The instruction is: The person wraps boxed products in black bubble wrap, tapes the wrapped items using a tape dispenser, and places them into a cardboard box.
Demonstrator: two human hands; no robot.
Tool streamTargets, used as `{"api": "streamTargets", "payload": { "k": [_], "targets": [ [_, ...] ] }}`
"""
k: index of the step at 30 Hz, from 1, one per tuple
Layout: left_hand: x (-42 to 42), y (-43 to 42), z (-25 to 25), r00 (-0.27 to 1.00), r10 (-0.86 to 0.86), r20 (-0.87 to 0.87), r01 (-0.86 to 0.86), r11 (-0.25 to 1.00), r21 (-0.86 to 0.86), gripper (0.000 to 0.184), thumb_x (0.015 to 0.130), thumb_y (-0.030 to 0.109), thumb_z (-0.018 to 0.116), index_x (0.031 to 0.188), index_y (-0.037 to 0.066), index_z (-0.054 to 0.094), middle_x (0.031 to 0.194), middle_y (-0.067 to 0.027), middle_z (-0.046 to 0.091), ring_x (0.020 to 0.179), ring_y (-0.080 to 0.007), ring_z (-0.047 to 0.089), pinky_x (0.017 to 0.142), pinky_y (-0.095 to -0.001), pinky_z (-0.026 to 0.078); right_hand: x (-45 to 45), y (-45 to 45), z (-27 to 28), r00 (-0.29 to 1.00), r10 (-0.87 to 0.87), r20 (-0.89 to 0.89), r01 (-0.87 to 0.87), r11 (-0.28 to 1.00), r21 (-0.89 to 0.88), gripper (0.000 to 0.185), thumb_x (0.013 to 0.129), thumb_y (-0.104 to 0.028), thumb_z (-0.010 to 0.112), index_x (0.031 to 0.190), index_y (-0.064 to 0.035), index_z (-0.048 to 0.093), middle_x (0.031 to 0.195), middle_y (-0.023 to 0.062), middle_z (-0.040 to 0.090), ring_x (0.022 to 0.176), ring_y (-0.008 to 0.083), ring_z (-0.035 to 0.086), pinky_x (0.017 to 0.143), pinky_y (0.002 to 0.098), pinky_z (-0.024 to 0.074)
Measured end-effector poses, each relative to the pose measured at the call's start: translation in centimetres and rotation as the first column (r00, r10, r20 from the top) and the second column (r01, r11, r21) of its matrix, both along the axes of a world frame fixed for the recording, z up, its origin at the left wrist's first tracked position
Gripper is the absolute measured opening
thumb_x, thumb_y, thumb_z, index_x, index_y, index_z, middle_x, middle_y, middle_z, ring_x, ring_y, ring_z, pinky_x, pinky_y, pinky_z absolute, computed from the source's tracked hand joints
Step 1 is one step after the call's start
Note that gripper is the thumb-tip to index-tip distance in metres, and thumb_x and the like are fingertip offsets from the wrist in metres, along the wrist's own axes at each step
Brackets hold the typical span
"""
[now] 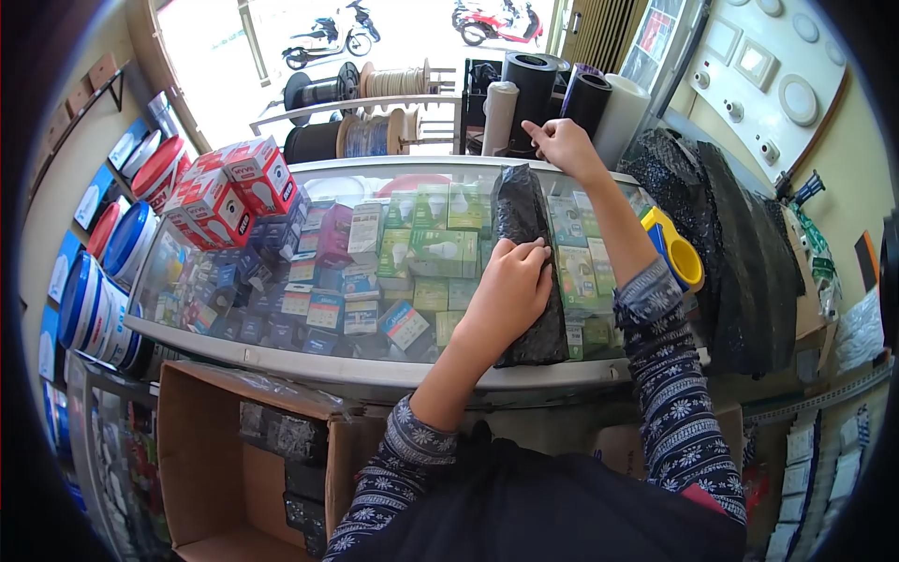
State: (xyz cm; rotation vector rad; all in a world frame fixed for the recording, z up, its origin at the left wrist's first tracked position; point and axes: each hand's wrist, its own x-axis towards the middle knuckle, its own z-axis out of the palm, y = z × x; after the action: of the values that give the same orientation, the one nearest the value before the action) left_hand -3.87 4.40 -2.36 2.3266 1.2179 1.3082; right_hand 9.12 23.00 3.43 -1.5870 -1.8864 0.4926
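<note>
A long, flat package in shiny black plastic wrap (526,201) lies lengthwise on the glass counter. My left hand (510,286) presses on its middle, fingers curled over the top and along its right side. Beyond the package's far end, my right hand (565,150) is raised near the counter's back edge. Its fingers point left with their tips apart, and I see nothing between them. A yellow and blue tape dispenser (676,249) sits at the counter's right end, beside my right forearm.
Boxed bulbs fill the glass display counter (370,361). Red and white bulb boxes (220,192) are stacked on its left. Cable spools (375,136) and plastic rolls (532,89) stand behind. Black bubble wrap (740,262) hangs at right. An open cardboard box (192,450) is below left.
</note>
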Motion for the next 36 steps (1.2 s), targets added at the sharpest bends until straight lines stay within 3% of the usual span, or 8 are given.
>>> {"api": "streamTargets", "payload": {
  "k": [3,6,7,11,20,21,31,36],
  "targets": [
    [0.0,-0.2,0.2,1.000,0.002,-0.003,-0.002,1.000,-0.024,0.022,0.077,0.008,0.060,0.095,-0.004,0.060,0.103,-0.0172,0.062,0.090,-0.0317,0.055,0.084,-0.0373,0.044,-0.5,-2.4,2.2,0.986,0.038,0.163,0.019,0.943,-0.334,0.062,0.066,-0.055,0.070,0.077,0.0061,0.066,0.072,0.0171,0.066,0.071,0.0224,0.066,0.072,0.0296,0.0494],
    [0.4,-0.2,0.4,0.999,0.022,-0.043,-0.023,0.999,-0.024,0.023,0.076,0.008,0.060,0.096,-0.004,0.060,0.104,-0.0169,0.062,0.090,-0.0311,0.055,0.084,-0.0371,0.044,0.3,-0.9,-1.4,0.931,0.312,0.189,-0.284,0.946,-0.159,0.062,0.064,-0.054,0.071,0.083,0.0050,0.067,0.085,0.0192,0.066,0.081,0.0221,0.065,0.075,0.0280,0.0490],
    [0.4,-0.3,0.3,0.998,0.032,-0.058,-0.034,0.999,-0.023,0.023,0.076,0.008,0.061,0.097,-0.004,0.060,0.104,-0.0168,0.062,0.090,-0.0310,0.055,0.084,-0.0371,0.044,0.2,-1.2,-1.9,0.913,0.324,0.248,-0.341,0.940,0.027,0.036,0.076,-0.037,0.069,0.069,-0.0020,0.063,0.060,0.0074,0.058,0.055,0.0162,0.056,0.054,0.0312,0.0466],
    [0.3,-0.3,0.4,0.999,0.020,-0.041,-0.021,1.000,-0.017,0.024,0.077,0.008,0.060,0.097,-0.004,0.060,0.105,-0.0165,0.061,0.089,-0.0313,0.054,0.083,-0.0373,0.044,-0.9,-3.6,-3.0,0.925,-0.212,0.316,-0.058,0.741,0.669,0.023,0.081,-0.026,0.063,0.078,-0.0041,0.057,0.076,0.0094,0.060,0.069,0.0258,0.060,0.062,0.0350,0.0469],
    [-0.5,-0.3,1.5,0.979,-0.003,0.202,0.049,0.974,-0.221,0.023,0.082,-0.004,0.042,0.104,-0.002,0.049,0.114,-0.0201,0.050,0.085,-0.0326,0.056,0.074,-0.0366,0.046,3.9,-14.0,-1.6,0.955,0.280,0.100,-0.269,0.956,-0.114,0.026,0.079,-0.016,0.067,0.094,0.0023,0.057,0.084,0.0140,0.063,0.070,0.0181,0.062,0.058,0.0284,0.0493],
    [-0.9,0.3,1.3,0.983,-0.041,0.178,0.063,0.991,-0.120,0.023,0.082,-0.005,0.042,0.104,-0.002,0.047,0.116,-0.0195,0.044,0.083,-0.0290,0.060,0.071,-0.0337,0.048,4.3,-14.1,-2.4,0.960,0.243,-0.141,-0.274,0.922,-0.275,0.028,0.080,-0.014,0.066,0.100,0.0021,0.054,0.087,0.0124,0.061,0.072,0.0144,0.060,0.061,0.0258,0.0504],
    [0.5,-0.6,0.5,0.942,0.112,0.316,-0.039,0.973,-0.227,0.021,0.079,0.005,0.060,0.096,-0.004,0.050,0.102,-0.0165,0.049,0.081,-0.0278,0.063,0.072,-0.0358,0.050,3.4,-15.1,-5.5,0.837,0.159,-0.523,-0.275,0.950,-0.150,0.030,0.079,-0.015,0.067,0.099,0.0037,0.055,0.092,0.0158,0.062,0.078,0.0183,0.063,0.064,0.0272,0.0524],
    [0.7,-0.4,1.7,0.954,0.272,-0.128,-0.284,0.956,-0.081,0.023,0.076,0.012,0.062,0.089,-0.005,0.052,0.091,-0.0210,0.053,0.086,-0.0368,0.056,0.074,-0.0444,0.046,3.2,-15.4,-5.3,0.809,0.162,-0.566,-0.284,0.949,-0.134,0.023,0.078,-0.015,0.067,0.090,0.0023,0.059,0.085,0.0130,0.063,0.077,0.0168,0.062,0.064,0.0270,0.0520]
  ]
}}
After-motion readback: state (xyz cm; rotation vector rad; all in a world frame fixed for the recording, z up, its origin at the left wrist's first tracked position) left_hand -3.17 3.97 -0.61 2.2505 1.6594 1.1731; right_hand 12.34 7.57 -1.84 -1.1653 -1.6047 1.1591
